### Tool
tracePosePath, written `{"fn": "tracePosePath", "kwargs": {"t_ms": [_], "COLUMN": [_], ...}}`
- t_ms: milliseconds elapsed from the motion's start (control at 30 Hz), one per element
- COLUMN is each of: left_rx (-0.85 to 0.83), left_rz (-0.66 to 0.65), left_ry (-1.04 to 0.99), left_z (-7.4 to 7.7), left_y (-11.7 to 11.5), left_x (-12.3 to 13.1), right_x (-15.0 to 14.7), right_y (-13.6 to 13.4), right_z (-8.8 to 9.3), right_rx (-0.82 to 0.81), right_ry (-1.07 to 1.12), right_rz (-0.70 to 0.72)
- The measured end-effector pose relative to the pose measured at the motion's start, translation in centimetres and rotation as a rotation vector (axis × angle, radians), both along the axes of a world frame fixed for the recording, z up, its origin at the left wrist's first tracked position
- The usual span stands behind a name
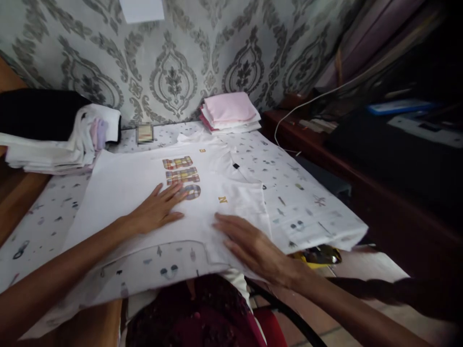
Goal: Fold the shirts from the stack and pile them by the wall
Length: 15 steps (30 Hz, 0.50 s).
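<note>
A white T-shirt with plaid letters on its front is spread over the patterned tablecloth, its neck toward the right. My left hand lies flat on the shirt beside the plaid letters, fingers stretched out. Over the shirt's near right part, below a small yellow letter N, is my right hand. Its fingers are extended and slightly blurred, and nothing shows in them. A small black tag sits at the shirt's neckline.
Folded pink and white clothes are stacked at the back by the wall. A larger pile of black and white clothes stands at the far left. A small card lies near the wall. A white cable hangs over the dark red furniture on the right.
</note>
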State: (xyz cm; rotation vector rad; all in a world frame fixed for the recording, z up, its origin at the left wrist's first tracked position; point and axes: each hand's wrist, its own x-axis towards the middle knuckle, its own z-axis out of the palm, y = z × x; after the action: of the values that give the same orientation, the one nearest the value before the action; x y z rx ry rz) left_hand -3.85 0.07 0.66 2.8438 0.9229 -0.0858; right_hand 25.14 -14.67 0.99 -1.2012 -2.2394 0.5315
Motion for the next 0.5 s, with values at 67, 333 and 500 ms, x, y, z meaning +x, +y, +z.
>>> {"fn": "tracePosePath", "kwargs": {"t_ms": [67, 333, 500], "left_rx": [-0.041, -0.126, 0.044], "left_rz": [-0.105, -0.420, -0.471], "left_ry": [-0.024, -0.240, -0.344], "left_z": [0.0, 0.6, 0.7], "left_y": [-0.4, -5.8, -8.2], "left_x": [1.8, 4.6, 5.5], "right_x": [1.7, 3.9, 4.0], "right_y": [-1.0, -6.2, -6.5], "right_z": [-0.3, -1.6, -2.8], "right_rx": [0.039, 0.180, 0.239], "right_ry": [0.051, -0.131, -0.198], "right_rz": [-0.177, -0.147, -0.089]}}
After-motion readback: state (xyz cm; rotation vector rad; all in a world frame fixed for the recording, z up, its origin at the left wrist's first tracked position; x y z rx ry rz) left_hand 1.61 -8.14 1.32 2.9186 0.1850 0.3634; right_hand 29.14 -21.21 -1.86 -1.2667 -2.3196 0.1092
